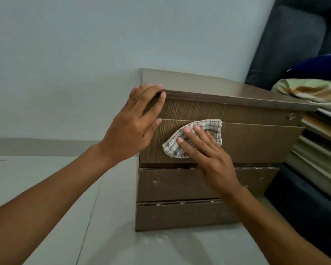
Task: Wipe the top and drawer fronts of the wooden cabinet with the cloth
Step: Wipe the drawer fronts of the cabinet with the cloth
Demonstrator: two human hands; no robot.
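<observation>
While your right hand (203, 148) has the checked grey-and-white cloth (210, 127) flat on the brown wood-grain cabinet (256, 138), keep it that way: fingers spread, palm down, nothing pinched. The cloth sits on the second drawer front, just below the seam under the top drawer and left of centre. Most of that front to the right of the cloth looks still to do, so run long strokes along the grain toward the round lock (290, 117) at the cabinet's upper right. Overlap passes and carry each one to the edge.

Your left hand (136, 123) braces the cabinet's upper left corner, fingers curled over the top edge, thumb on the front. Good, leave it there; the unit looks light and could slide under sideways pressure.

Refold the cloth if it bunches; only part of it is under your fingers and the top right flap is loose.

Surface: ribbed laminate, dust will likely sit in the grooves. The two lower drawer fronts (170, 184) show pale specks and crumbly residue in the gaps between them. Expect those to need firmer rubbing.

Room: pale blue wall behind the cabinet, light tiled floor (46, 178) to its left, stacked folded bedding (313, 92) pressed close on its right. Watch your knuckles there.
</observation>
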